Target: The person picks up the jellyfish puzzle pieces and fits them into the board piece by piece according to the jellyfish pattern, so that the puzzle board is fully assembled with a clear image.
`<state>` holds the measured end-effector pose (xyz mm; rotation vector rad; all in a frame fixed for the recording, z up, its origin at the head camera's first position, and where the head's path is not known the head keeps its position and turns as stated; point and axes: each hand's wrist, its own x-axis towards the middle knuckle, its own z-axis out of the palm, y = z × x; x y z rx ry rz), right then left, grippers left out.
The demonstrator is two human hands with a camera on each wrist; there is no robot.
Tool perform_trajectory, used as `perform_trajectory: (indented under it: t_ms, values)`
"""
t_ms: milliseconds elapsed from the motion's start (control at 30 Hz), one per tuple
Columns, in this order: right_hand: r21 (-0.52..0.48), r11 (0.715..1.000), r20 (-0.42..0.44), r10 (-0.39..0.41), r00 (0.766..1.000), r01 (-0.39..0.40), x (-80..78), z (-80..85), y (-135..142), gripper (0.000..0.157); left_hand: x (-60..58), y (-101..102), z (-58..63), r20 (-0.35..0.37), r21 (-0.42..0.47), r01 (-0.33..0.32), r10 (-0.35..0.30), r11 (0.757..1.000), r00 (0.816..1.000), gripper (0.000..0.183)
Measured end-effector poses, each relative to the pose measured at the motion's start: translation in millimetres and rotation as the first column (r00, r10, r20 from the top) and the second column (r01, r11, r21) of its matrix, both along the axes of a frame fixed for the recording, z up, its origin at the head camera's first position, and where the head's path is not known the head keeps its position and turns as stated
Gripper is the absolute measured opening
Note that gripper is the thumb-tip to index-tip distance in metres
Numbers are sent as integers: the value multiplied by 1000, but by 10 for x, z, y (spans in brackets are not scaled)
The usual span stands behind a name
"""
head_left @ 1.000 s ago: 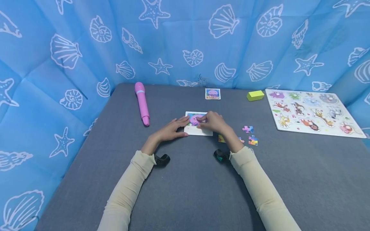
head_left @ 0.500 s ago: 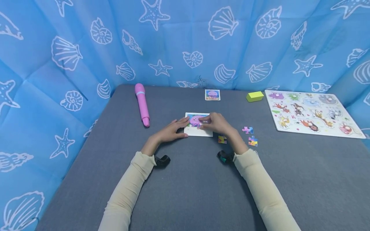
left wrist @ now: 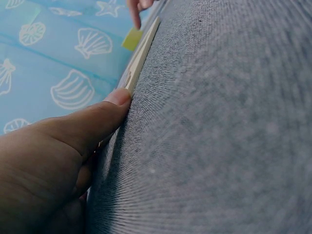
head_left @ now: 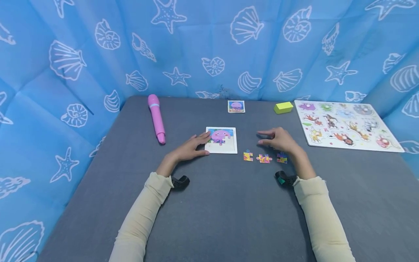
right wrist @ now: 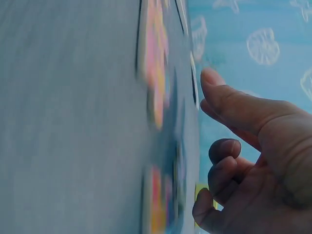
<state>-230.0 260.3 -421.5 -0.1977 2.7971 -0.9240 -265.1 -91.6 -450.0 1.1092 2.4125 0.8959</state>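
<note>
Now: right hand hangs above loose pieces, left hand on the octopus puzzle

So the square white puzzle tray (head_left: 226, 147) lies mid-table on the dark grey cloth (head_left: 222, 211), its pink octopus picture (head_left: 219, 135) filling the upper part and the lower part bare. On its left edge rests the left hand (head_left: 191, 149), fingers long and relaxed, thumb apart from them. Over to the right hand (head_left: 278, 140): it holds nothing, forefinger and thumb apart, pointing at the tray. Just below sit a yellow jigsaw piece (head_left: 248, 156), a pink-and-yellow jigsaw piece (head_left: 264, 158) and a blue-and-yellow jigsaw piece (head_left: 282, 158).

Only the left wrist camera gives us the tray's pale, thin edge side-on, the left thumb's tip against it. And the right wrist camera alone catches the right hand from the palm side, its other fingers curled, the loose pieces blurred beside it.

Back to the head view for the far side: a pink microphone-shaped rod (head_left: 157, 118), a small square octopus card (head_left: 236, 106), a yellow-green block (head_left: 283, 107) and a white animal-picture board (head_left: 366, 146).
</note>
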Motion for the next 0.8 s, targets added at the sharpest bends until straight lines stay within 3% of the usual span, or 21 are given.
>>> perform_trajectory:
  t_ms: [400,667,800]
  values:
    - [-45,998,60,-39,997,42,234,-3,544,39,-1,-6,-5,11,10,-1,1,1000,1000,66]
    - [-75,997,-7,0,1000,0,292,-39,653,33,1,13,4,-6,-8,-16,16,1000,1000,67]
    - [-85,996,3,-1,1000,1,298,-56,658,33,12,33,11,-42,-38,-27,26,999,999,68]
